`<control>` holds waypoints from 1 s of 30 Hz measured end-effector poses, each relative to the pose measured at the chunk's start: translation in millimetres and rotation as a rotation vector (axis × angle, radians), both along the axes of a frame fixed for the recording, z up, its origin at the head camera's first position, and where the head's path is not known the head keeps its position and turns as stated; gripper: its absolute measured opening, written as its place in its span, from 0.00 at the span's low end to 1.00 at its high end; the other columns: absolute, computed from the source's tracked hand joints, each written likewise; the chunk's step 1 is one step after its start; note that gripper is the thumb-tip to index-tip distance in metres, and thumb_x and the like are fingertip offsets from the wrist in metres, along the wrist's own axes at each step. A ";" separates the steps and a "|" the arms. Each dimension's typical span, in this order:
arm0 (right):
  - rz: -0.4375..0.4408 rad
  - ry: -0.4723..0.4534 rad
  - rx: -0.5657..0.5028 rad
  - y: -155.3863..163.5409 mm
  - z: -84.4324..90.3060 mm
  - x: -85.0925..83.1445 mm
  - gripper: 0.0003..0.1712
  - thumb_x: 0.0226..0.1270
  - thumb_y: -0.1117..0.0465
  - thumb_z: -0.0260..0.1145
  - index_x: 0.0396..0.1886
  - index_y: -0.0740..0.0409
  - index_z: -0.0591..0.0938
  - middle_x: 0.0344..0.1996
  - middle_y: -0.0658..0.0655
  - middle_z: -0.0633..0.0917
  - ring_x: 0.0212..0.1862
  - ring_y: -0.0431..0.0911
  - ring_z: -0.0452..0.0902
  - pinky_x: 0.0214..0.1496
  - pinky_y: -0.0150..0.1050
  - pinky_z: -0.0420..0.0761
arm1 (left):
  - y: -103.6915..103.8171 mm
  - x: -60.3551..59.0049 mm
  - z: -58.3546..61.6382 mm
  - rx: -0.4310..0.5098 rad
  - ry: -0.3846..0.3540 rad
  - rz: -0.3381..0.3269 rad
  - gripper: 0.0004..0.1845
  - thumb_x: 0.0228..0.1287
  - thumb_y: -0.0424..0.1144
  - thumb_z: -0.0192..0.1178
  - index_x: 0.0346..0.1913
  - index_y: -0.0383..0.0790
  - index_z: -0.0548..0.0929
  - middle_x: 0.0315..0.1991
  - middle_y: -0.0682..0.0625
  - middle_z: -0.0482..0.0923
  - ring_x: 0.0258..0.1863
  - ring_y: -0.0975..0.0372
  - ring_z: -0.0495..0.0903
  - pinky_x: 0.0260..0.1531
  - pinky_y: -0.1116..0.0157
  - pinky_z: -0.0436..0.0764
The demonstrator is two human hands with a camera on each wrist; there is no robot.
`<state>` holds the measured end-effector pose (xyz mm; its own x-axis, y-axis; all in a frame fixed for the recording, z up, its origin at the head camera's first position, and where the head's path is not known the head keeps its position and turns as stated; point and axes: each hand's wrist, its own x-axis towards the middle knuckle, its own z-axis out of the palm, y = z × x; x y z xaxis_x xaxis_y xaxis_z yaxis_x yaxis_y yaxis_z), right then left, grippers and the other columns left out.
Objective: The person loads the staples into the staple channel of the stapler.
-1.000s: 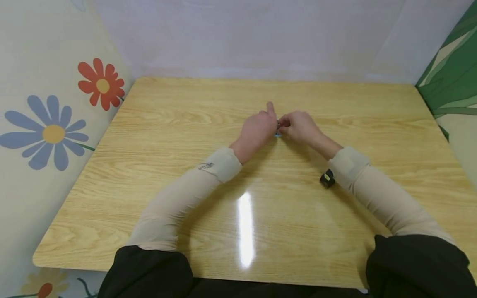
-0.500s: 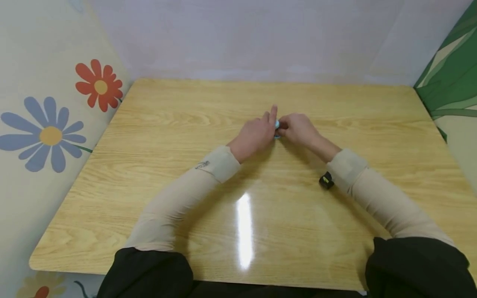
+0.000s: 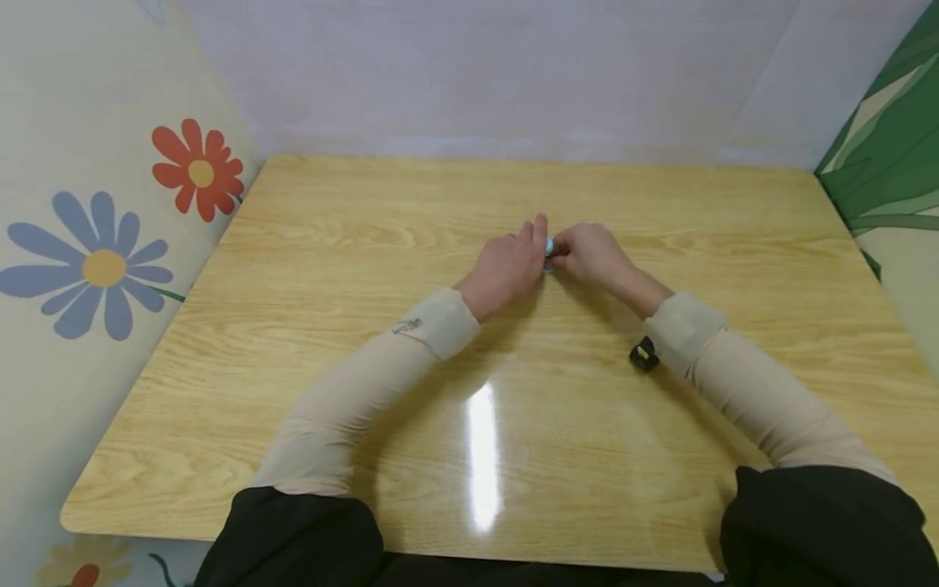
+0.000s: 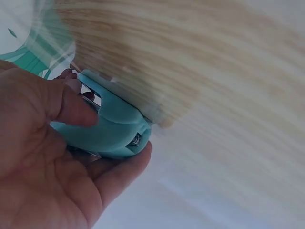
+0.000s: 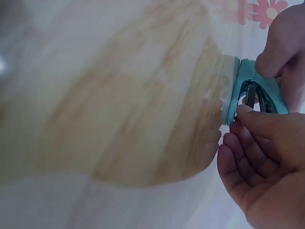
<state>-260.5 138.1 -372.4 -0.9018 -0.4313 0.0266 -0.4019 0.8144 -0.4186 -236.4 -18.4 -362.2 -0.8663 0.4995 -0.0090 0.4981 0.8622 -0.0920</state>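
Item: small teal stapler (image 4: 112, 125), plastic shell over bright metal inner parts, held off the wooden surface (image 3: 367, 244) near its middle, between both hands. Left hand (image 3: 506, 265): cradles the body from beneath, fingers curled under the shell and thumb (image 4: 71, 102) pressed over the upper edge, a closed grip on the stapler. Right hand (image 3: 590, 251): meets it from the opposite side; in the right wrist view a fingertip (image 5: 248, 110) sits at the metal opening of the stapler (image 5: 252, 93) while another digit bears on the teal back, so this hand pinches the same item. Whether the fingertip reaches into the metal channel or only touches its edge cannot be told. Step in hand, by judgement: work on the metal mechanism at the open side, with the left grip serving as the fixture. Handling notes, as judgement: keep the supporting grip low on the shell and clear of the hinge so the parts move freely; let the right fingertip act in line with the channel, not across it, since the spring parts may snap back on the finger; hold the piece close over the surface so any loose part drops within reach. Also present: a small black device (image 3: 643, 355) at the right wrist, beige sleeves, flower-printed side panels.
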 end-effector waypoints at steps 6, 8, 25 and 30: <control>-0.017 0.037 -0.015 5.1 0.7 -5.4 0.10 0.61 0.57 0.71 0.40 0.56 0.90 0.43 0.57 0.89 0.51 0.55 0.84 0.60 0.51 0.76 | 4.5 -4.1 -0.5 0.001 0.071 -0.011 0.29 0.76 0.41 0.44 0.71 0.27 0.57 0.51 0.40 0.78 0.33 0.53 0.83 0.30 0.59 0.84; -0.029 0.021 -0.017 5.9 0.5 -5.8 0.10 0.62 0.57 0.71 0.40 0.56 0.90 0.43 0.57 0.89 0.52 0.55 0.84 0.60 0.51 0.75 | 4.7 -6.2 -1.2 -0.003 0.041 -0.015 0.29 0.76 0.41 0.42 0.72 0.28 0.55 0.52 0.40 0.77 0.33 0.53 0.82 0.30 0.58 0.83; 0.026 -0.079 0.023 10.5 -13.7 -1.1 0.15 0.67 0.58 0.67 0.49 0.61 0.86 0.44 0.60 0.89 0.48 0.55 0.85 0.56 0.51 0.79 | -24.5 -15.9 1.7 0.068 -0.363 -0.034 0.48 0.73 0.60 0.46 0.79 0.44 0.29 0.80 0.42 0.39 0.77 0.45 0.51 0.73 0.49 0.59; 0.006 -0.112 -0.023 28.2 -7.4 8.1 0.23 0.72 0.52 0.62 0.59 0.61 0.80 0.47 0.63 0.87 0.47 0.54 0.84 0.52 0.50 0.81 | -49.0 -12.8 8.4 0.085 -0.288 0.012 0.53 0.66 0.72 0.41 0.79 0.48 0.28 0.81 0.45 0.34 0.79 0.47 0.38 0.76 0.45 0.45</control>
